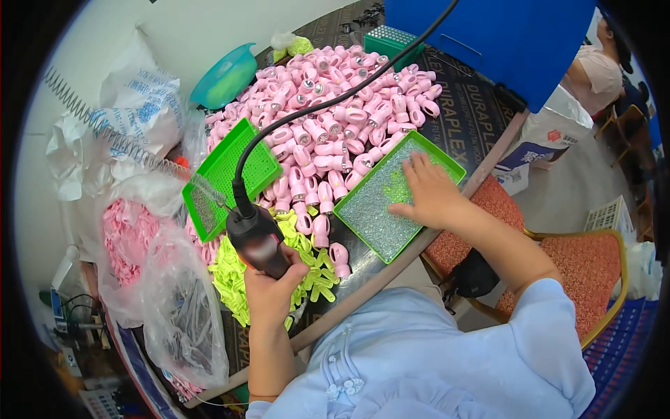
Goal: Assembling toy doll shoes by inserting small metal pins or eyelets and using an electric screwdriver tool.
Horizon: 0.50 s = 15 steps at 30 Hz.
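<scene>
My left hand (271, 288) is wrapped round a black corded electric screwdriver (252, 234). The screwdriver's tip points away from me, over the edge of a green perforated basket (259, 162); whether it touches anything there I cannot tell. Small grey metal pieces (202, 209) lie in the basket's near corner. My right hand (431, 190) is spread with fingers stretched out, over a green tray (388, 259) on the right. A layer of tiny silvery pieces (377, 209) covers the tray's bottom, too small to name. Some green bottom shows through by my fingertips.
Pink plastic parts (328, 133) form a big heap behind the trays. Yellow-green flat pieces (237, 279) are piled by my left hand. Clear plastic bags (183, 300) stand at left, a teal bowl (225, 77) at the back. A red-seated chair (572, 265) is on the right.
</scene>
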Each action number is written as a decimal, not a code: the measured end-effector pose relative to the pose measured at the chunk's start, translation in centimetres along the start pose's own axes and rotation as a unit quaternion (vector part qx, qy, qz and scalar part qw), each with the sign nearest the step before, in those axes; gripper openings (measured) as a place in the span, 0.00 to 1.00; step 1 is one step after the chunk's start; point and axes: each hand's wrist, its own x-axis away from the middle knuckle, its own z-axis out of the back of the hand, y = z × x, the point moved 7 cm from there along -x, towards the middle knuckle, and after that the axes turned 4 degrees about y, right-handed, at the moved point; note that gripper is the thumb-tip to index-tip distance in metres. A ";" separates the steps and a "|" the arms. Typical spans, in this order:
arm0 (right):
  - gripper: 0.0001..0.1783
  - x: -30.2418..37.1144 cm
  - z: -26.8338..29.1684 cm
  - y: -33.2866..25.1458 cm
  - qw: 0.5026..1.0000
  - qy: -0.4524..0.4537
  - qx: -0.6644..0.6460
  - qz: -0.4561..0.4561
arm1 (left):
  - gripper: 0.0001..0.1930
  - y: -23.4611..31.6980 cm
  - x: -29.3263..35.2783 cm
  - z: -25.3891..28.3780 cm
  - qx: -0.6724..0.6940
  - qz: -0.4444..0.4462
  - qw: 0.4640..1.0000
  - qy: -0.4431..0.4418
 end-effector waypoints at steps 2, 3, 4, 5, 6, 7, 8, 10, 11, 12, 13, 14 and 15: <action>0.58 -0.6 0.1 -1.2 1.000 0.000 -0.009 -0.008 | 0.13 -0.1 -0.2 -0.4 0.004 0.012 1.000 0.002; 0.58 0.3 -0.1 -3.0 0.998 -0.018 -0.010 0.059 | 0.13 -0.2 -0.2 -0.6 0.011 0.024 1.000 0.001; 0.58 1.3 -0.4 -4.7 0.991 -0.036 -0.012 0.127 | 0.13 -0.1 -0.3 -0.5 0.010 0.024 1.000 0.006; 0.56 2.7 -0.8 -5.2 0.983 -0.040 -0.019 0.177 | 0.13 0.0 -0.3 -0.6 -0.004 0.018 1.000 0.002; 0.56 3.1 -0.2 -4.7 0.982 -0.042 -0.019 0.181 | 0.13 0.1 -0.4 -0.6 -0.017 0.011 1.000 -0.002; 0.56 3.4 0.5 -4.1 0.984 -0.062 -0.021 0.164 | 0.13 0.1 -0.4 -0.6 -0.019 0.012 1.000 0.003; 0.55 3.9 0.8 -3.2 0.986 -0.082 -0.022 0.142 | 0.13 0.2 -0.4 -0.7 -0.010 0.001 1.000 0.006; 0.55 2.0 0.4 -1.0 0.993 -0.030 -0.004 0.117 | 0.13 0.3 -0.5 -0.9 -0.002 -0.006 1.000 0.008; 0.55 0.7 0.9 -0.6 0.995 -0.017 -0.017 0.094 | 0.13 0.3 -0.6 -1.1 -0.012 -0.003 1.000 0.004; 0.56 -0.1 1.1 -0.6 0.997 -0.003 -0.030 0.072 | 0.14 0.2 -0.7 -1.4 -0.023 0.000 1.000 0.000; 0.57 -0.4 0.0 -1.9 0.994 -0.009 -0.021 0.109 | 0.14 0.0 -0.9 -1.6 -0.017 -0.008 1.000 0.003; 0.56 0.1 -0.3 -3.8 0.988 -0.005 -0.033 0.149 | 0.14 -0.1 -1.0 -1.7 -0.016 -0.007 1.000 0.003; 0.56 1.3 -0.6 -5.3 0.981 -0.002 -0.046 0.189 | 0.15 -0.1 -1.1 -1.8 -0.023 -0.006 1.000 -0.003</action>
